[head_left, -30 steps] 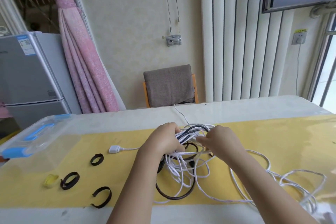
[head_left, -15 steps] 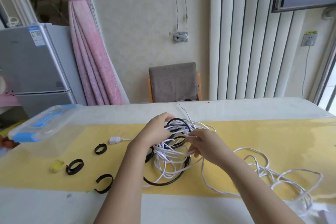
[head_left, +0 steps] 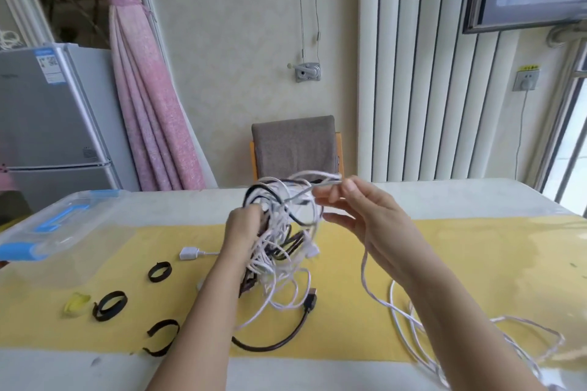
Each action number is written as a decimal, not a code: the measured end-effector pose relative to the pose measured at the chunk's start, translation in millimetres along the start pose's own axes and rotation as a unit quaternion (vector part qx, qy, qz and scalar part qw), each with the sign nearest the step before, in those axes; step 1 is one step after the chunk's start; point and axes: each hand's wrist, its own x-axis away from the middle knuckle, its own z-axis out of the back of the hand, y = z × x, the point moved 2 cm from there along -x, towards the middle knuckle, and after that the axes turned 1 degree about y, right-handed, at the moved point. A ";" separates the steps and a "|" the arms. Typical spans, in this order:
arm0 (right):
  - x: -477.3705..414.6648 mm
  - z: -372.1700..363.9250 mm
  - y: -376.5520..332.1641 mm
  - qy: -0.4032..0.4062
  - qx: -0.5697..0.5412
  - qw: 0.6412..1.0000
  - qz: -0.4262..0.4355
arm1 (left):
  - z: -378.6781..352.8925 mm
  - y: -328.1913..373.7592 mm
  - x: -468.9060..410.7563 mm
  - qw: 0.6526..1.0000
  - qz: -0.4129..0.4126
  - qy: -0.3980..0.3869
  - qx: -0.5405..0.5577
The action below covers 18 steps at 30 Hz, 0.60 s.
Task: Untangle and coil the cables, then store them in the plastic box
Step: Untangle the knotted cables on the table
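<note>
My left hand point(head_left: 243, 228) grips the cable tangle point(head_left: 286, 232), held up mid-table; my right hand point(head_left: 365, 216) pinches 1 white strand point(head_left: 324, 182) at 1 o'clock. Light and floppy; I'd hold near a plug point(head_left: 310, 300)

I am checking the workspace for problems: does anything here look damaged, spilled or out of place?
Nothing looks damaged or spilled. The only disorder is the cable tangle, white and black strands knotted together, which the left hand grips while the right hand pinches one white strand.
</note>
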 end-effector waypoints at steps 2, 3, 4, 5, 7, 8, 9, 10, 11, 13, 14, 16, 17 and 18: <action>1.4 -2.8 -7.6 -0.014 -0.011 1.000 0.001 | 12.1 0.8 -1.6 0.983 0.067 0.011 0.171; 1.1 -5.0 -11.6 -0.019 -0.010 1.000 0.006 | 17.5 2.1 -1.9 0.963 0.077 0.015 0.258; 2.5 -5.6 -15.4 -0.022 -0.009 1.000 0.011 | 21.0 4.3 -0.8 0.938 0.075 0.020 0.338; 2.7 -6.5 -19.2 -0.024 -0.009 1.000 0.015 | 26.0 7.9 1.6 0.910 0.063 0.033 0.408; 3.2 -4.4 -23.6 -0.019 0.007 1.000 0.010 | 35.0 15.9 7.1 0.862 0.047 0.072 0.500; 3.0 -1.8 -23.9 -0.008 0.027 1.000 -0.003 | 39.1 19.5 9.5 0.850 0.049 0.100 0.515; 2.4 2.1 -22.1 0.010 0.052 0.998 -0.023 | 43.1 21.4 10.8 0.849 0.049 0.126 0.510; 1.5 8.3 -18.9 0.037 0.084 0.995 -0.046 | 45.1 21.1 10.5 0.855 0.048 0.147 0.495; 0.3 16.0 -14.8 0.068 0.124 0.988 -0.070 | 46.2 21.8 9.8 0.866 0.038 0.155 0.473; 0.1 35.0 -6.1 0.116 0.241 0.955 -0.128 | 43.2 19.7 5.5 0.907 -0.002 0.140 0.398; 0.9 44.7 -1.7 0.110 0.335 0.922 -0.160 | 40.0 19.3 5.9 0.929 -0.028 0.125 0.347; 2.9 56.9 9.3 0.019 0.516 0.821 -0.244 | 32.2 19.9 9.0 0.959 -0.088 0.092 0.252; 6.0 58.0 14.3 -0.038 0.578 0.761 -0.292 | 28.8 21.0 10.7 0.969 -0.111 0.073 0.210; 10.0 56.4 17.8 -0.086 0.627 0.704 -0.322 | 26.0 22.7 13.1 0.977 -0.124 0.045 0.170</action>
